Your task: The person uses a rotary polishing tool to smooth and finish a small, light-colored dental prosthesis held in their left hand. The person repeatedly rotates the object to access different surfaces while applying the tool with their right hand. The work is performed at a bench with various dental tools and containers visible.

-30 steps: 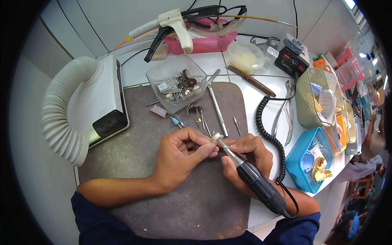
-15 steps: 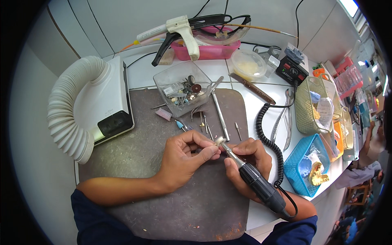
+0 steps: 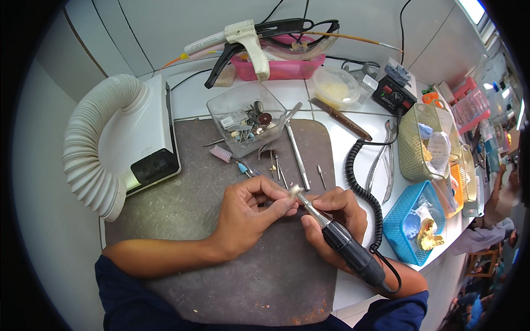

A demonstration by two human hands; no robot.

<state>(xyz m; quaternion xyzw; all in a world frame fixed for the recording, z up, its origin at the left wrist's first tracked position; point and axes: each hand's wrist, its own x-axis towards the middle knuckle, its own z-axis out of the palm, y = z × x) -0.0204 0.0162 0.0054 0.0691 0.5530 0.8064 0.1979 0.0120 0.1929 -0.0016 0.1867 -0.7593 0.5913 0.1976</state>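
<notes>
My right hand (image 3: 343, 212) is closed around a black and silver rotary handpiece (image 3: 350, 248), its tip slanting up to the left. A pale, motion-blurred polishing wheel (image 3: 296, 188) sits at that tip. Pinched between thumb and fingers, a small cream-coloured piece is held in my left hand (image 3: 243, 212) against or very close to the wheel. The fingertips hide most of this piece, so its exact kind cannot be made out. Both hands are above a worn grey-brown mat (image 3: 165, 212).
A clear box (image 3: 243, 146) of burs and discs stands behind my hands, near a metal instrument (image 3: 298, 157) and a pink brush (image 3: 222, 154). At left is a white hose unit (image 3: 160, 138). The handpiece's coiled cord (image 3: 353, 171), pliers (image 3: 381, 171) and a blue basket (image 3: 406, 231) lie right.
Both hands stay almost in place, with the handpiece tip and the small piece still together. Only a very slight shift of the right hand and handpiece to the left shows.
</notes>
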